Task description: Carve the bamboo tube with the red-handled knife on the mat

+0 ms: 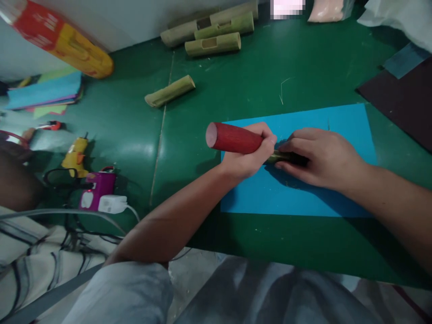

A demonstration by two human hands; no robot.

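My left hand (251, 150) is closed around the thick red wooden handle (232, 138) of a tool, whose working end is hidden behind my fingers. The handle's pale round butt points to the left. Just right of it, my right hand (320, 155) grips a short bamboo piece (278, 156), mostly covered by the fingers. The left hand's fingers are close to the bamboo's exposed end; whether the tool touches it I cannot tell. Both hands are over a bright blue sheet (297, 198) on the green table (189, 175).
Notched bamboo tubes (216, 43) lie at the back, with another bamboo tube (170, 91) nearer. To the left are a yellow glue gun (76, 157), a purple power block (97, 189) with cables, coloured papers (45, 92) and a red-yellow bottle (60, 38). Dark sheets (401, 96) lie right.
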